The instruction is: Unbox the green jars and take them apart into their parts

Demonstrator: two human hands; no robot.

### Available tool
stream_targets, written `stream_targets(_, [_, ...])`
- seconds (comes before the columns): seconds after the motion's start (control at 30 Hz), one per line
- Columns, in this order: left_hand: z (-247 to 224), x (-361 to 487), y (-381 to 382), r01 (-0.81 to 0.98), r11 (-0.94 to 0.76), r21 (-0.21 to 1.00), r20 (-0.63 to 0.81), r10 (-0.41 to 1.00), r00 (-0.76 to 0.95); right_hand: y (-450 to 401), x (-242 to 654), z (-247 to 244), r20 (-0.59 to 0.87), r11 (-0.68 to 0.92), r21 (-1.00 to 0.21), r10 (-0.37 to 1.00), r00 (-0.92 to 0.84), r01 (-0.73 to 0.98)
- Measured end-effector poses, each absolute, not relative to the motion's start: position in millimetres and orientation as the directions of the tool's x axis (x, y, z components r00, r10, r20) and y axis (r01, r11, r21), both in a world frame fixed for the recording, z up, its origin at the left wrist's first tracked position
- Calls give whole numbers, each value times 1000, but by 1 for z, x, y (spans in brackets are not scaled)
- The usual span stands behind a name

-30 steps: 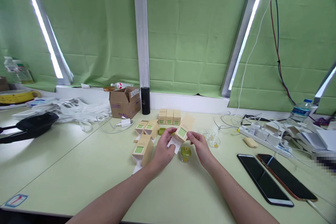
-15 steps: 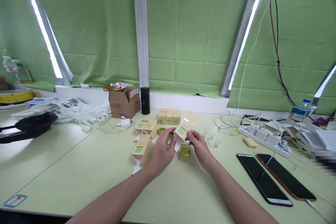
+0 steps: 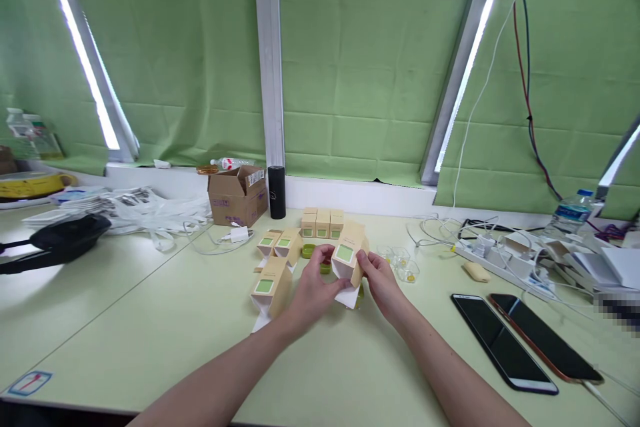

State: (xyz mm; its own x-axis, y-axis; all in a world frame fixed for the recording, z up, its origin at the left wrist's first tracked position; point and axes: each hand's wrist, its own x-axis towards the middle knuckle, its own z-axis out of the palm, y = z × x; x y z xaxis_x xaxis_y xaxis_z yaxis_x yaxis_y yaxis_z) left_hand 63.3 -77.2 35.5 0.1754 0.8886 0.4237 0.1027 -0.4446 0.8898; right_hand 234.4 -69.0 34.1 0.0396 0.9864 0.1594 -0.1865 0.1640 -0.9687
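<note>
Between my two hands is a small tan cardboard box with a green label, its white end flap hanging open toward me. My left hand grips its left side and the flap, fingers closed. On the right side, my right hand pinches the box. A green-lidded jar stands behind the flap, mostly hidden. Small green lids lie beyond my left hand. Clear small jars stand past my right hand. Left of my hands an open tan box lies tilted, with two more boxes behind it.
Several closed tan boxes stand in a row at the back. A brown carton and a black cylinder are by the wall. Two phones lie at right, near a power strip with tangled cables. A black pouch is at left.
The box has been tipped more upright and opened out, its flap now hanging down in front of the jar. Both hands still hold it, the left one shifted slightly.
</note>
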Motion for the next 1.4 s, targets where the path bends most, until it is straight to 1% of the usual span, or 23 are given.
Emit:
stream_targets(0.13, [35, 61, -79, -25, -452, 891, 444, 861, 248, -70, 236, 36, 165, 169, -964, 986, 36, -204])
stream_targets(0.2, [35, 61, -77, -86, -454, 887, 461, 852, 249, -70, 236, 36, 180, 184, -961, 983, 39, -206])
stream_targets(0.4, [33, 61, -67, -99, -390, 916, 400, 908, 127, -69, 237, 34, 246, 255, -944, 967, 69, -208])
stream_targets(0.57, [37, 59, -69, -135, -403, 905, 421, 894, 157, -72, 237, 38, 207, 227, -932, 973, 98, -283])
stream_targets(0.67, [39, 59, -70, -80, -436, 897, 443, 880, 172, -72, 237, 38, 208, 245, -921, 967, 148, -303])
stream_targets(0.77, [40, 57, -70, 65, -495, 867, 485, 866, 123, -72, 236, 37, 258, 293, -914, 953, 158, -281])
stream_targets(0.87, [42, 55, -70, 171, -597, 784, 598, 800, 52, -76, 235, 40, 324, 350, -910, 935, 146, -221])
stream_targets(1.0, [47, 48, -71, 186, -791, 582, 806, 592, -2, -82, 235, 46, 393, 401, -901, 916, 84, -166])
stream_targets(1.07, [48, 44, -71, 239, -856, 458, 879, 477, 24, -80, 236, 45, 380, 399, -895, 916, 126, -198])
stream_targets(1.13, [50, 39, -73, 339, -877, 340, 915, 392, 98, -74, 238, 41, 324, 366, -905, 924, 205, -215])
stream_targets(1.2, [50, 34, -74, 432, -863, 261, 905, 374, 200, -66, 240, 34, 267, 324, -926, 926, 265, -197])
stream_targets(1.27, [50, 31, -76, 502, -836, 223, 877, 397, 272, -61, 242, 28, 243, 302, -935, 928, 282, -188])
stream_targets(1.33, [48, 29, -77, 544, -811, 217, 856, 426, 293, -58, 243, 24, 236, 294, -937, 930, 280, -187])
stream_targets(1.4, [45, 29, -76, 553, -797, 243, 841, 457, 290, -58, 243, 23, 230, 288, -940, 932, 281, -184])
